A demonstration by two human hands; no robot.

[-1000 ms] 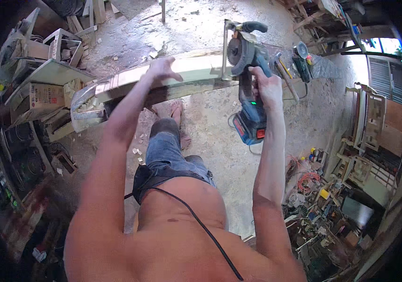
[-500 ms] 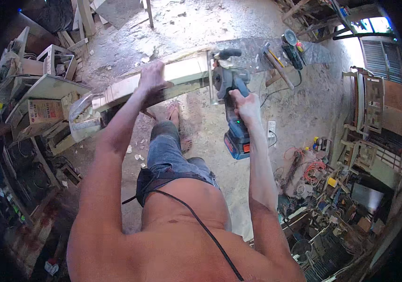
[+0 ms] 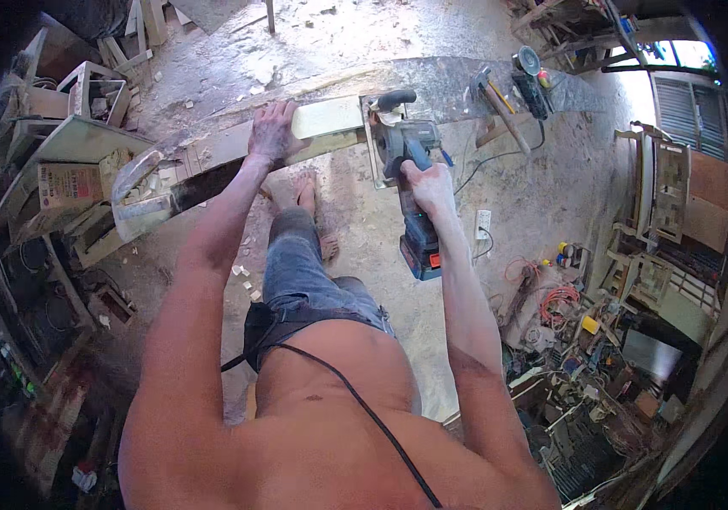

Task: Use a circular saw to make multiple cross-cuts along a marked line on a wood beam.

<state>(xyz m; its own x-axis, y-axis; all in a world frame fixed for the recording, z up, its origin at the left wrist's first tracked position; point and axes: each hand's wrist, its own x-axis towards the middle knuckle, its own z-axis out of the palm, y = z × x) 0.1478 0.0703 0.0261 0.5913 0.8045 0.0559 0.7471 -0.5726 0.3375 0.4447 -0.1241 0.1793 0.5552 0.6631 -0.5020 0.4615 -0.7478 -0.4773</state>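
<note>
My right hand (image 3: 428,189) grips the handle of a dark blue cordless circular saw (image 3: 408,136), whose battery hangs toward me. The saw's metal base sits at the right end of a pale wooden board (image 3: 327,119) lying along a long, narrow work surface (image 3: 139,204). With fingers over its top, my left hand (image 3: 272,133) holds the board to the left of the saw; the blade's edge against the wood is too small to make out. Just right of the saw lie a hammer (image 3: 500,110) and a grinder (image 3: 530,89).
Wood offcuts and a cardboard box (image 3: 71,185) crowd the left. A power strip (image 3: 483,225) lies on the floor to the right, near heaped tools with an orange hose (image 3: 560,304). Wooden frames (image 3: 670,187) lean at the right wall. My bare feet (image 3: 307,194) stand beneath the work surface.
The saw has come down and left onto the board's right end in my right hand. My left hand has moved from loosely above the board to holding it.
</note>
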